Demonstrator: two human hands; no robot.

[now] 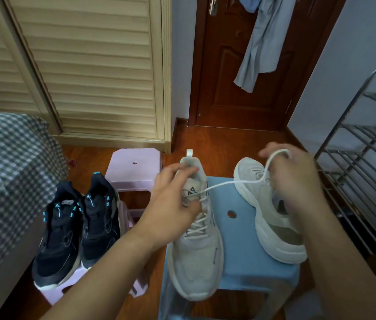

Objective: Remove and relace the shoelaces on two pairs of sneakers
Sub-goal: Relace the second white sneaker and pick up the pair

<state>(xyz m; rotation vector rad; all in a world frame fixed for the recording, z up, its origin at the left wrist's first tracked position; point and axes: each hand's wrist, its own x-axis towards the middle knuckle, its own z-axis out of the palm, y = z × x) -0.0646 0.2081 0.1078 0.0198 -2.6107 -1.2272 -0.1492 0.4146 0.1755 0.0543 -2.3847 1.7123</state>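
The blue stool (249, 257) serves as the surface here, and on it lie two pale sneakers. The left sneaker (196, 257) lies toe toward the viewer near the stool's left edge; the right sneaker (272, 215) lies tipped on its side along the stool's right edge. The left hand (173, 204) rests on the left sneaker's tongue, fingers curled at the upper eyelets, where it seems to pinch the lace, though the contact point is partly hidden. From there a white lace (224, 184) runs taut across the stool's far part to the right hand (295, 179), which grips it with a loop arcing over the fingers. The lower eyelets remain crossed, so this looks like the removal step on the first pale sneaker: the lace end is being drawn out of a top eyelet. The next move probably calls for steadying the sneaker while freeing each crossing in turn toward the toe. Left of the blue stool, a dark pair (78, 232) stands laced on a pink stool (53, 294); a second pink stool (134, 167) stands beyond. Right of the blue stool is a metal rack (367, 158); its visible shelves hold nothing I can make out.
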